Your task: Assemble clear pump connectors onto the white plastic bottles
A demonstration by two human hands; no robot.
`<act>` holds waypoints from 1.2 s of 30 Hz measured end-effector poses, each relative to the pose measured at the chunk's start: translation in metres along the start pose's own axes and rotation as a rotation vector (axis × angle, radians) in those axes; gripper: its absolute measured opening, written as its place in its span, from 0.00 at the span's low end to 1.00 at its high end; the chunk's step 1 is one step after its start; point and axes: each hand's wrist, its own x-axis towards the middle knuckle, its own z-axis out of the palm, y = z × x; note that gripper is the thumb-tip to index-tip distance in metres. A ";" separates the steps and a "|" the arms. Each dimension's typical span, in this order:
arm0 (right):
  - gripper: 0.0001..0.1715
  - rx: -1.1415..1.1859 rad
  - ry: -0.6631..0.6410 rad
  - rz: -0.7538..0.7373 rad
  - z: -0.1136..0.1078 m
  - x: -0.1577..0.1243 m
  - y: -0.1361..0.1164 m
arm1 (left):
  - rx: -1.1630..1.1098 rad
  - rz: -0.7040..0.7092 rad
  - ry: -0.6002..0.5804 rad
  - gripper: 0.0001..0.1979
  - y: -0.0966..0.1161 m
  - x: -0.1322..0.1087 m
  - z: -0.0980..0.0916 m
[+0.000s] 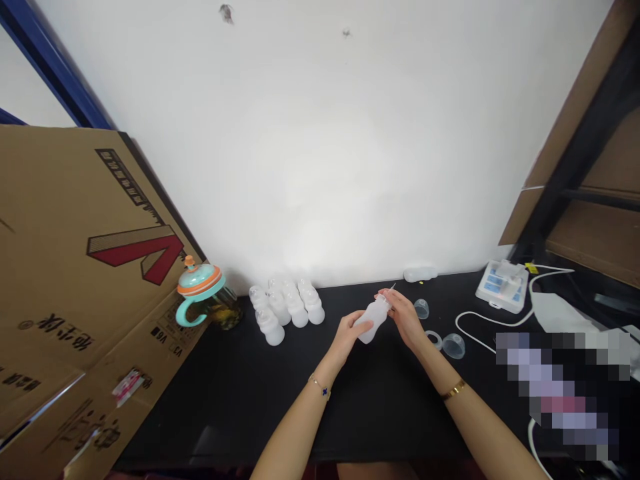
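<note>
Left hand (349,337) is holding a white bottle (373,325) around its body, fingers closed on it; bottle is tilting, neck up toward the right, over the black table (240,413) in front of the person. Right hand (405,317) is resting its bent fingers at the bottle's neck, where a thin pale piece (393,287) is sticking out past them; can't tell if they're pinching it or only touching. Step in hand, as judged: neck work, probably fitting or adjusting a part. Next move is calling for a steady left grip and fine right fingertip control, bottle not squeezed. Two clear domes (454,346) and a ring (434,340) are lying near the right forearm, loose. White bottles with clear tops (270,327) are standing grouped to the left, well apart from both hands.
</note>
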 end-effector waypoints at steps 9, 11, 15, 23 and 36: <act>0.24 -0.005 -0.004 0.013 0.001 -0.002 0.000 | -0.007 -0.024 -0.009 0.22 -0.003 0.001 0.000; 0.25 0.009 -0.002 0.021 0.001 -0.002 0.000 | -0.019 -0.052 -0.016 0.23 -0.005 0.002 -0.001; 0.26 0.022 -0.013 0.021 0.001 -0.003 -0.001 | -0.026 -0.066 -0.021 0.24 -0.007 0.003 -0.002; 0.26 0.001 0.000 0.009 0.002 -0.002 -0.002 | -0.021 -0.044 0.003 0.22 -0.003 0.001 0.000; 0.25 0.003 0.017 -0.024 -0.001 0.001 0.004 | 0.048 0.019 0.011 0.20 0.000 0.000 0.001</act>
